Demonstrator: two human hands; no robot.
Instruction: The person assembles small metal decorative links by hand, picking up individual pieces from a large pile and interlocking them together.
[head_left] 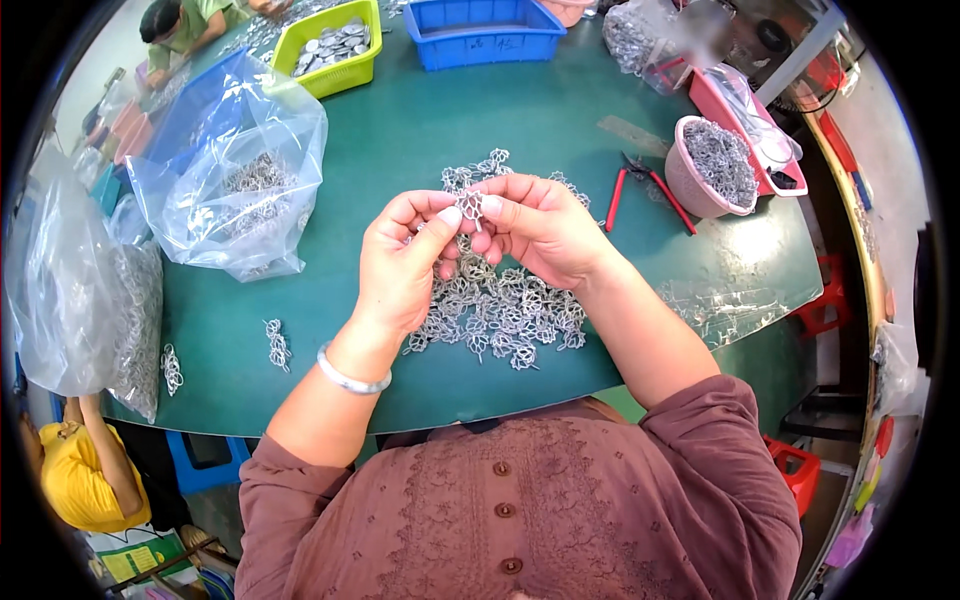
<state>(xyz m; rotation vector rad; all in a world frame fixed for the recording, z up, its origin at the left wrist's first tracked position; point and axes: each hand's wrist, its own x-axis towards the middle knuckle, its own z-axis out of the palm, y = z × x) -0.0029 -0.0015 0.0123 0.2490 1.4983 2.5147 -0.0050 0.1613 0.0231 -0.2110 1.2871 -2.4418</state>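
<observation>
I see both hands raised over the green table (420, 120), meeting at centre. My left hand (400, 262) and right hand (540, 225) pinch one small silvery casting (470, 205) between them; left thumb and forefinger closed on its lower left edge, right thumb and forefinger closed on its top right. Other fingers curl in loosely. The casting sits above the pile (495, 305), not touching it as far as I can tell.

The pile of the same linked metal pieces lies directly below the hands, spreading toward 5 o'clock, with more bits showing past the fingers at 12. A silver bangle (350, 378) is on the left wrist.

Red-handled pliers (640, 190) lie at 3 o'clock of the hands, just beside a pink bowl (690, 185) full of grey metal parts. A clear bag (235, 165) with more pieces sits at 9 to 10 o'clock. Two loose clusters (277, 343) lie at 8 o'clock near the table edge. A yellow-green bin (330, 45) of round metal parts is at 11, a blue bin (485, 35) at 12. Another person (85, 470) in yellow sits at 8 o'clock, below the table edge.
</observation>
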